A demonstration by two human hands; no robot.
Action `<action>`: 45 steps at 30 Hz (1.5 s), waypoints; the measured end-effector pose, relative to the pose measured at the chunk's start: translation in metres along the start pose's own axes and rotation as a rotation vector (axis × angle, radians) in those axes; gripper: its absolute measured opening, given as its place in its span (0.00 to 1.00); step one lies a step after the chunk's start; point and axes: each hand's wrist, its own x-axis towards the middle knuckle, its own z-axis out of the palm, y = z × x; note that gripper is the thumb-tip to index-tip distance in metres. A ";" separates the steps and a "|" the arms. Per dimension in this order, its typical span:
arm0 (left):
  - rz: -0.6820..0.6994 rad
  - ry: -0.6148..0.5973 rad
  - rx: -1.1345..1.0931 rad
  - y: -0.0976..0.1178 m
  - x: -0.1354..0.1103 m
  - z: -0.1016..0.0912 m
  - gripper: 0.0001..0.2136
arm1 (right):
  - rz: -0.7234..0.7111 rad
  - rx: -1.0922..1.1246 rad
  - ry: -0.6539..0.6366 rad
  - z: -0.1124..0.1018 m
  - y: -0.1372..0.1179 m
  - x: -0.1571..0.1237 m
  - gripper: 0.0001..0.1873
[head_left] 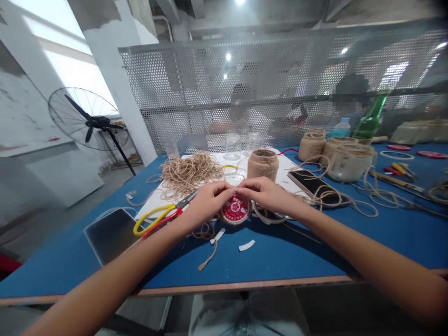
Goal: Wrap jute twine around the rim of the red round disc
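My left hand [219,196] and my right hand [261,193] meet at the middle of the table, fingertips pinched together. Between them they grip the top edge of a round red disc [236,210] with white print, a flower mark and a pale rim. Whether a strand also lies between the fingertips is too small to tell. A pale ring [271,219] rests by the disc, partly behind my right hand. Just beyond my hands stands a twine-wrapped jar [263,165]. Scissors [157,219] with yellow and red handles lie beside my left forearm.
A heap of twine [192,172] covers part of a white sheet [219,158]. Around it are a tablet [111,235], a phone [315,186], glass jars [233,147], more wrapped jars [312,144] and a green bottle [373,116]. People sit behind a perforated screen [196,93].
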 end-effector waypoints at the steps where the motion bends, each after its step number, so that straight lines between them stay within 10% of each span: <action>1: 0.005 0.002 0.010 0.000 0.000 0.000 0.12 | -0.001 -0.024 0.006 0.000 0.000 0.000 0.19; 45: 0.031 0.081 0.319 -0.006 -0.001 0.004 0.12 | -0.022 0.221 -0.060 0.001 -0.002 0.000 0.17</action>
